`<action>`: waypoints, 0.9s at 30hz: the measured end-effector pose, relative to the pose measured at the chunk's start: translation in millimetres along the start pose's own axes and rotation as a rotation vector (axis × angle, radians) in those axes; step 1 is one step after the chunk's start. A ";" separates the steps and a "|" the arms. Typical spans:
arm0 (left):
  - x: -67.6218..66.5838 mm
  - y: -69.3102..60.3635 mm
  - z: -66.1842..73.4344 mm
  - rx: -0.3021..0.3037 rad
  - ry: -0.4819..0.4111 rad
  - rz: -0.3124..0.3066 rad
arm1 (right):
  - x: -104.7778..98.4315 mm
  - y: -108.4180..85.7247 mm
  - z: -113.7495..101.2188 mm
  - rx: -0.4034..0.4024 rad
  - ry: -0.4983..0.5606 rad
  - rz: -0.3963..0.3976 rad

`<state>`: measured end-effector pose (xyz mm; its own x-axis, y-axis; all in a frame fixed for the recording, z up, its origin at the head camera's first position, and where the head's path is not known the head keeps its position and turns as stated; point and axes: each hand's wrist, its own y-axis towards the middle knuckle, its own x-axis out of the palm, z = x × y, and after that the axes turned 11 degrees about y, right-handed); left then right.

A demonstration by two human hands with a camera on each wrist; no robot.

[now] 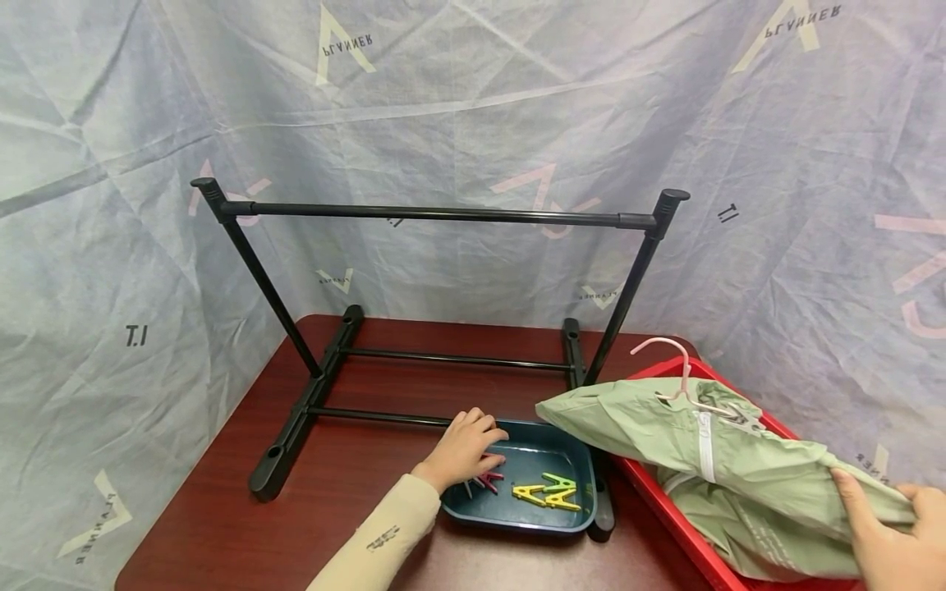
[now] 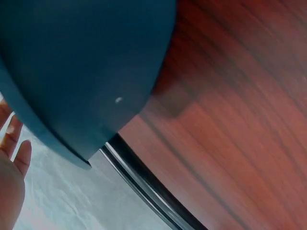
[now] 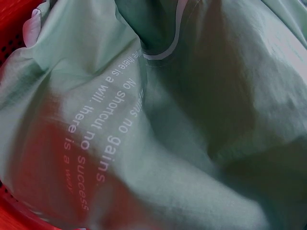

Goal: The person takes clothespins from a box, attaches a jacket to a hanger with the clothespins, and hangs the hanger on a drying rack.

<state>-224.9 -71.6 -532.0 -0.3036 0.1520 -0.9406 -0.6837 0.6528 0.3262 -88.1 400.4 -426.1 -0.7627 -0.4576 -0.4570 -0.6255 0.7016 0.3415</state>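
My left hand (image 1: pixel 466 450) reaches over the left side of a dark blue tray (image 1: pixel 510 525), fingers loosely bent beside red clothespins (image 1: pixel 489 479) that it partly hides. Yellow clothespins (image 1: pixel 529 494) and a green clothespin (image 1: pixel 559 483) lie in the tray. The left wrist view shows the tray's outer wall (image 2: pixel 96 62) and some fingers (image 2: pixel 12 139) past its rim. At the right, my right hand (image 1: pixel 897 525) grips the edge of a light green zip jacket (image 1: pixel 769 468). A pink hanger (image 1: pixel 684 373) sits in its neck. White print runs over the jacket's cloth (image 3: pixel 182 158) in the right wrist view.
A black garment rack (image 1: pixel 443 213) stands on the reddish-brown table (image 1: pixel 355 525), its bar bare. A red basket (image 1: pixel 665 509) sits under the jacket at the right. Pale printed sheeting (image 1: pixel 443 98) hangs behind and around the table.
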 end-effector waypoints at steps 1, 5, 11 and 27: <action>-0.1 -0.4 0.0 -0.003 -0.005 -0.012 | 0.4 -0.1 0.3 -0.007 0.006 0.006; 0.2 -2.8 0.9 -0.019 -0.007 -0.066 | 1.7 0.4 1.9 -0.034 0.033 0.028; 3.2 -6.4 3.3 -0.018 0.052 -0.104 | -0.1 2.2 1.5 -0.004 0.045 0.006; 10.3 -5.3 12.1 -0.021 0.239 -0.193 | 3.6 -1.5 4.4 -0.149 -0.024 0.065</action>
<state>-216.4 -64.5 -544.5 -0.3125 -0.1536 -0.9374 -0.7567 0.6369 0.1479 -89.2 400.1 -431.9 -0.7992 -0.3998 -0.4487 -0.5940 0.6393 0.4884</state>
